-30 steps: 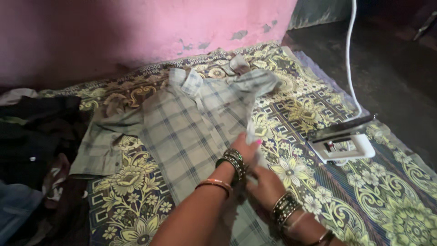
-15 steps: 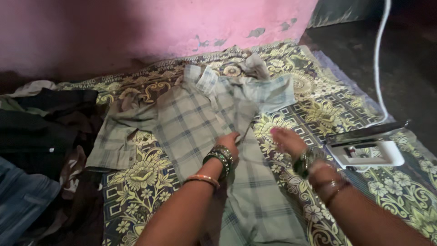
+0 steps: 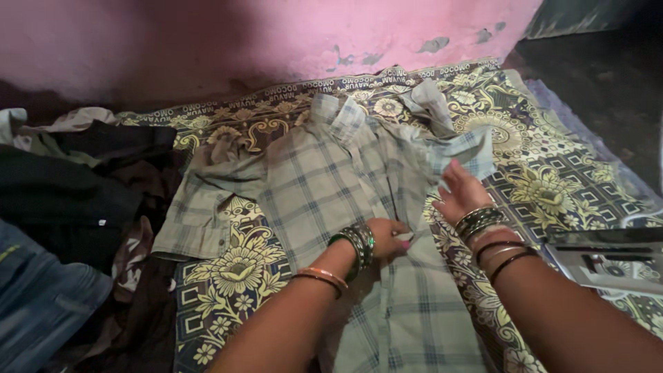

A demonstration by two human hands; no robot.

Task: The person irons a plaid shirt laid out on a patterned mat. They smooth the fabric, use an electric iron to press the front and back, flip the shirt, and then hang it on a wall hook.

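Left hand (image 3: 388,237) pinches front placket of checked shirt (image 3: 324,186) at mid-chest. Right hand (image 3: 461,191), fingers spread flat, presses shirt's right edge near sleeve. Shirt lies face-up on floral mat (image 3: 235,269); dark clothes pile (image 3: 76,200) at left.

A single head-worn view looks steeply down and forward, close over the patterned mat (image 3: 228,276), toward its far edge at the pink wall (image 3: 207,41)

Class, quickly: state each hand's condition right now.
Left hand: fingers curled, pinching the checked shirt front.
Right hand: open, flat on the shirt's sleeve edge.
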